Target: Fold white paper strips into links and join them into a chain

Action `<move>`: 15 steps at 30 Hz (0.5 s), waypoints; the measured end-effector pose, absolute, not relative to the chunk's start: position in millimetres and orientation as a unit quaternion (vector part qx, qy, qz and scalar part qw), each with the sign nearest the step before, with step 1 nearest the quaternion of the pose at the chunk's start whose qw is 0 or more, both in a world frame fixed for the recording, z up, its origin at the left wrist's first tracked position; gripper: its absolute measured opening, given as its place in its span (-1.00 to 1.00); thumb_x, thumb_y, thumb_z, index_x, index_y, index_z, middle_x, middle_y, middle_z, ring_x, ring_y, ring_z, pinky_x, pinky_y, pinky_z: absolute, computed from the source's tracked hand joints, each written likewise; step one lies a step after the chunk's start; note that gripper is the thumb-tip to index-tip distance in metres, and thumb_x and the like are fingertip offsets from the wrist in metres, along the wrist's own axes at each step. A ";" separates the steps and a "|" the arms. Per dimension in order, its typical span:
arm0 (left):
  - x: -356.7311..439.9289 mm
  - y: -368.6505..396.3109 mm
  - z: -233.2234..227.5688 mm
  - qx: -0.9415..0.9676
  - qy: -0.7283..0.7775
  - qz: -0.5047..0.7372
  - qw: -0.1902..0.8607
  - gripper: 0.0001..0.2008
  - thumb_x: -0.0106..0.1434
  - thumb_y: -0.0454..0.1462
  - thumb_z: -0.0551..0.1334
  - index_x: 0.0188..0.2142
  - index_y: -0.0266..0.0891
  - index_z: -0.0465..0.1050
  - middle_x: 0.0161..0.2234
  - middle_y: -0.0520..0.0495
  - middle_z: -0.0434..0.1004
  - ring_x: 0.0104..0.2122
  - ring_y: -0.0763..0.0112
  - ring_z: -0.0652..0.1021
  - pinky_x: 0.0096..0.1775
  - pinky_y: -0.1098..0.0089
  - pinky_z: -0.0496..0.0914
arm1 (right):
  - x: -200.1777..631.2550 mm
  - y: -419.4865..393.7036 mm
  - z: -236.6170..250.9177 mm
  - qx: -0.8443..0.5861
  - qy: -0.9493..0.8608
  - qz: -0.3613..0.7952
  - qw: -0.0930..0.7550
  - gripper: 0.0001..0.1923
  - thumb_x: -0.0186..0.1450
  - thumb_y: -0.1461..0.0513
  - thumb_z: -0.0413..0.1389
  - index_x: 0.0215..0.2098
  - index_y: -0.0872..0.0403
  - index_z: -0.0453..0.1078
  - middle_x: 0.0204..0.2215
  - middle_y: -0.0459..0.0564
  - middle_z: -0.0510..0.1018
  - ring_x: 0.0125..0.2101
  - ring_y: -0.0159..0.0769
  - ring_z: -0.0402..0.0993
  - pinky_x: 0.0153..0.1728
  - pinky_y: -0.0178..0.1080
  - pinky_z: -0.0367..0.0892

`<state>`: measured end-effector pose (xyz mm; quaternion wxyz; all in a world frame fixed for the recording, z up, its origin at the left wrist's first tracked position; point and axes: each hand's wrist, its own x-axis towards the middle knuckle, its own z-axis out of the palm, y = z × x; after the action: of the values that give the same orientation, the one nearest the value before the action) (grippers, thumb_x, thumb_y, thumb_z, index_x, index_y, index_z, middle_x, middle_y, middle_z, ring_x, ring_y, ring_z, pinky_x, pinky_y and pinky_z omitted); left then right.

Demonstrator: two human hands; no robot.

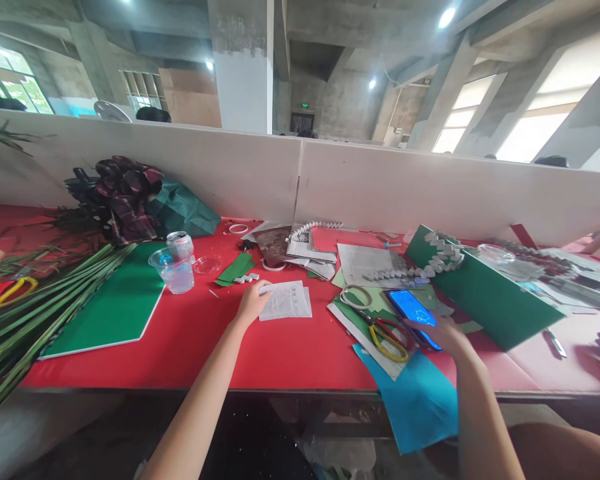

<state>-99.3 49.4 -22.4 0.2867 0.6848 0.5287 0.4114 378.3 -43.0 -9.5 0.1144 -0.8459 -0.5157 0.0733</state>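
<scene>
My left hand (252, 303) pinches the left edge of a small printed sheet of paper (283, 301) at the middle of the red table. The sheet seems to lie partly over another piece of paper. My right hand (445, 332), smeared by motion, is over the lower part of a phone (411, 307) with a lit blue screen. Whether its fingers grip the phone or only touch it is unclear. Scissors (387, 340) with yellow and red handles lie just left of the phone, beside a roll of white tape (356, 297).
A plastic cup (179, 275) and a can (180, 247) stand left of centre. Long green leaves (55, 300) lie over a green board (113, 313). Folded paper chains (443, 253) rest on another green board (490, 293). Blue paper (420, 407) overhangs the front edge. A white partition (230, 170) runs behind.
</scene>
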 end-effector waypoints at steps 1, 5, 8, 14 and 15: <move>-99.2 49.4 -22.4 0.685 0.529 0.411 0.288 -0.86 0.14 -0.28 0.13 -0.30 -0.20 0.40 -0.32 -0.03 0.52 -0.29 0.32 0.51 -0.26 0.40 0.33 | 377.3 -43.5 -8.1 -0.846 -0.515 0.076 0.112 -0.29 0.09 -0.20 0.03 0.00 0.11 0.36 -0.15 0.25 0.50 -0.11 0.14 0.43 -0.19 -0.02 0.31; -99.2 50.5 -23.0 0.680 0.525 0.421 0.293 -0.84 0.13 -0.30 0.14 -0.27 -0.20 0.41 -0.27 -0.05 0.53 -0.26 0.30 0.51 -0.22 0.37 0.34 | 366.0 -42.6 2.1 -0.858 -0.503 0.073 0.077 -0.32 0.08 -0.18 0.05 -0.05 0.13 0.39 -0.16 0.29 0.51 -0.10 0.17 0.42 -0.19 0.01 0.30; -99.9 52.8 -24.6 0.651 0.513 0.465 0.310 -0.75 0.10 -0.30 0.18 -0.18 -0.20 0.41 -0.16 -0.09 0.51 -0.20 0.28 0.51 -0.18 0.35 0.35 | 338.1 -36.5 14.6 -0.872 -0.485 0.014 0.065 -0.31 0.07 -0.15 0.09 -0.05 0.21 0.37 -0.11 0.38 0.47 -0.03 0.25 0.34 -0.12 0.08 0.26; -99.2 51.0 -18.0 0.600 0.452 0.511 0.417 -0.64 0.09 -0.27 0.23 -0.07 -0.20 0.38 -0.03 -0.12 0.44 -0.13 0.29 0.49 -0.16 0.37 0.36 | 210.4 -7.5 31.5 -0.711 -0.656 -0.067 0.245 -0.44 0.23 0.00 0.00 0.09 0.16 0.27 0.05 0.29 0.36 0.06 0.11 0.24 0.06 -0.01 0.13; -98.6 49.2 -14.9 0.596 0.445 0.505 0.438 -0.62 0.10 -0.26 0.23 -0.05 -0.20 0.37 -0.04 -0.13 0.44 -0.14 0.29 0.49 -0.18 0.38 0.37 | 186.4 -0.7 31.4 -0.656 -0.701 -0.033 0.277 -0.45 0.22 0.01 0.02 0.10 0.10 0.26 0.04 0.23 0.38 0.07 0.08 0.24 0.06 -0.03 0.13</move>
<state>-98.6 49.2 -14.9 0.4378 0.5959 0.4451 0.5051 186.4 -0.7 31.4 0.2767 -0.6565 -0.7010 -0.0327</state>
